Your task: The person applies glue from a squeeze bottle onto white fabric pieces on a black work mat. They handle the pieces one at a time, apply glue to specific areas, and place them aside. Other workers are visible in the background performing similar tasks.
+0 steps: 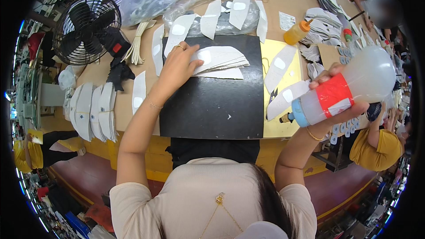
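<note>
My left hand (178, 65) rests at the left end of a fanned stack of white cut panels (221, 57). Its fingers are apart, and the thumb touches the stack's edge. The stack lies on a black mat (210, 110); its top panel bears a small rounded white patch. To the right, my right hand (338, 102) grips a translucent squeeze bottle (369, 73) wrapped in red tape. The bottle is tilted, its blue cap and dark nozzle pointing down and left. Below the nozzle side lies a single patched panel (283, 99) on a yellow sheet (281, 126).
More patched panels (210, 20) lean along a plastic-wrapped bundle behind the mat. An orange bottle (297, 32) stands back right beside stacked pieces (325, 28). A black fan (87, 29) is back left, above several bundled panels (93, 113). Other people (376, 146) are at both sides.
</note>
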Demonstrator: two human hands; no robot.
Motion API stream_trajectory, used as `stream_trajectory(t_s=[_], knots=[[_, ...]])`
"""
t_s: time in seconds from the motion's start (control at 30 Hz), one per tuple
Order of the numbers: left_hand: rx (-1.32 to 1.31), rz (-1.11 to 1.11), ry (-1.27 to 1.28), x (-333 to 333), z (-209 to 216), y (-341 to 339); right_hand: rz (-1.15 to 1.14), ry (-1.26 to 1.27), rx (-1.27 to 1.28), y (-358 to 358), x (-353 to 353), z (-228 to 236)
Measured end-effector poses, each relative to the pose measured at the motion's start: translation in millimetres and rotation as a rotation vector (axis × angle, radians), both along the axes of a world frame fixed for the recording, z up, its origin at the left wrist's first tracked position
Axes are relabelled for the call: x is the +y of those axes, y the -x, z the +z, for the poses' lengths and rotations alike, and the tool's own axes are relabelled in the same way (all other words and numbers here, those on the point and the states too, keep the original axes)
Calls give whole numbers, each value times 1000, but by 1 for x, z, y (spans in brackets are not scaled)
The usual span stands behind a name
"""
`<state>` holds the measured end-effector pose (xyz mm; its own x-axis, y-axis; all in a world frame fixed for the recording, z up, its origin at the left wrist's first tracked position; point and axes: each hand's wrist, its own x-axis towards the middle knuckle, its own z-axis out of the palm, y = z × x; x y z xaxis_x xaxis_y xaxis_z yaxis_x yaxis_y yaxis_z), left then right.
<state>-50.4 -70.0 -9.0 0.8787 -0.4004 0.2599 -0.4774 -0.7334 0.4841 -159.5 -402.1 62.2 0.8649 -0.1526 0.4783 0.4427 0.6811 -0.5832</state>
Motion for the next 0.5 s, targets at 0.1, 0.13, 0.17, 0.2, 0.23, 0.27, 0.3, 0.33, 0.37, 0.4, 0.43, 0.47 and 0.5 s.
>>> stream_trajectory(t_s=[0.1,0.13,0.17,0.2,0.23,0.27,0.3,0.33,0.37,0.4,0.43,0.47,0.5], knots=[[-51,15,-56,1,0,0,74,5,134,0,10,-12],[-81,24,-68,-1,3,3,-34,22,251,0,15,-17],[57,66,-51,-4,8,5,-128,77,341,-3,29,-19],[198,101,-36,-8,15,7,-183,185,324,-7,40,-15],[333,160,-31,-7,20,8,-224,283,299,-12,54,-12],[371,105,8,-3,20,6,-197,360,215,-20,64,-3],[409,57,44,2,20,3,-273,397,132,-25,74,1],[448,10,80,4,19,2,-246,435,135,-25,75,3],[581,-19,211,3,19,4,-217,473,138,-24,75,5],[713,-35,339,4,24,8,-233,514,159,-24,73,4],[843,-50,470,4,30,12,-247,554,180,-22,69,3],[1011,-27,605,-1,36,15,-235,566,220,-21,64,3],[1174,4,745,-7,42,22,-218,576,258,-20,59,2]])
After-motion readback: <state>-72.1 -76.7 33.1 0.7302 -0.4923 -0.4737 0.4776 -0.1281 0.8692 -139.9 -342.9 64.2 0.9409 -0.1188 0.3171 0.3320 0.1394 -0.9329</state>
